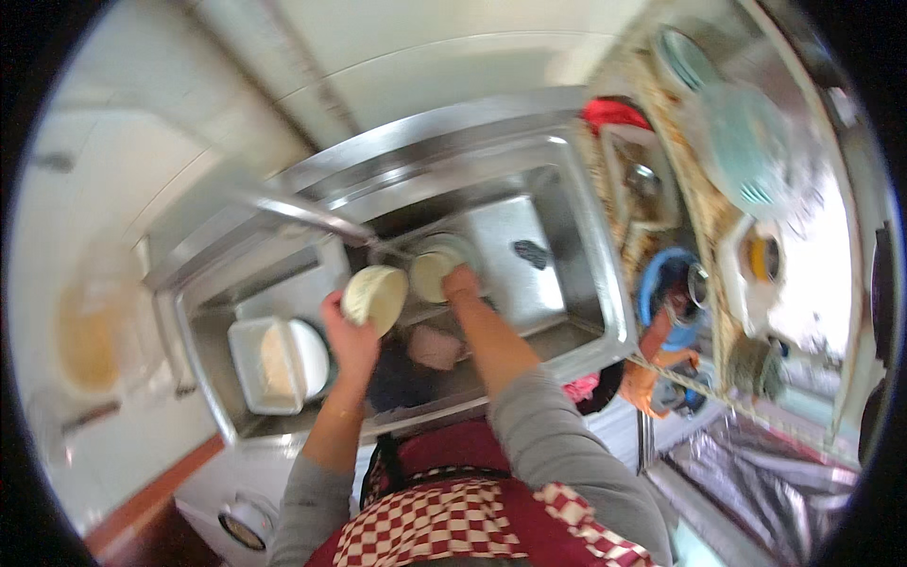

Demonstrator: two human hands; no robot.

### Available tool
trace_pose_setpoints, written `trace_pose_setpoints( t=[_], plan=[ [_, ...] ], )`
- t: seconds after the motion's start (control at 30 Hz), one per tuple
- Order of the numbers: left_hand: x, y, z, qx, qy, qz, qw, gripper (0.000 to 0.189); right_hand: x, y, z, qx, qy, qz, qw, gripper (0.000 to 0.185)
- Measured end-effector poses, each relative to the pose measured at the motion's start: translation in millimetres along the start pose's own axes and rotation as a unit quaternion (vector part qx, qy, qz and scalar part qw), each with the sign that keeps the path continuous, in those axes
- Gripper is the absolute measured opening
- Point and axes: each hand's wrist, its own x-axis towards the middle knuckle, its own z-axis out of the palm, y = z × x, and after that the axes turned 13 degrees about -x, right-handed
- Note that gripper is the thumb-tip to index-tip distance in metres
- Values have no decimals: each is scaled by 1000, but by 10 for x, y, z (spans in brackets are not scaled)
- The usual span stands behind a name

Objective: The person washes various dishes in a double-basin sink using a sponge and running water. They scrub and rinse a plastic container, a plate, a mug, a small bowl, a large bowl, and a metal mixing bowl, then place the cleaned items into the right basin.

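Note:
Over a two-basin stainless steel sink point(616, 283), my left hand point(351, 333) grips a pale cream bowl point(375, 299), tilted with its opening to the right. My right hand point(462, 282) is at a second pale bowl point(429, 275), close to the end of the metal faucet point(319, 215); its fingers are blurred, and whether they grip the rim cannot be told. That bowl overlaps a round, clear-looking dish point(464, 246). Below the hands, a pinkish cloth or sponge point(434, 347) lies near a dark area. In the left basin, a white rectangular container point(244, 365) stands against a white round bowl point(312, 358).
A dark oval thing point(530, 254) lies in the right basin. Right of the sink are a tray point(662, 177) with small items, a blue basin point(648, 283), stacked greenish dishes point(744, 142) and a white container point(737, 283). The faucet reaches across from the upper left.

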Motion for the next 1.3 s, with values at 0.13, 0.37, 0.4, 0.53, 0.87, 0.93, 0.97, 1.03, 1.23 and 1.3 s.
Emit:
trace_pose_setpoints(
  t=[0.13, 0.37, 0.4, 0.53, 0.87, 0.93, 0.97, 1.03, 1.23, 1.3],
  plan=[
    [-169, -5, -82, -63, -18, -48, 997, 57, 138, -106, 346, 94, 2, 51, 994, 29],
    [-286, 4, -396, -59, -31, -48, 997, 58, -657, -431, -1030, 181, 82, 11, 980, 39],
    [-293, 6, -449, -62, -34, -53, 996, 58, -774, -428, -1260, 187, 97, -17, 977, 42],
    [-339, -9, -601, -99, -32, -72, 992, 59, -1115, -294, -1738, 612, -155, -9, 776, 46],
    [-432, -15, -1019, -80, 11, -83, 993, 54, -1118, -659, -1577, 738, -252, -25, 625, 48],
    [-427, 41, -1069, -91, 17, -84, 992, 54, -1135, -655, -1627, 735, -237, -14, 635, 46],
    [-431, 64, -1086, -105, 20, -86, 991, 54, -1157, -629, -1649, 733, -264, -19, 627, 46],
    [-452, 92, -1086, -132, 23, -97, 986, 54, -1191, -625, -1699, 750, -303, -29, 587, 49],
    [-526, 54, -1061, -164, 17, -109, 980, 54, -1286, -763, -1942, 709, -176, -24, 682, 59],
    [-531, 14, -1054, -147, 19, -119, 982, 54, -1370, -771, -2037, 627, -114, 14, 770, 59]
  ],
)
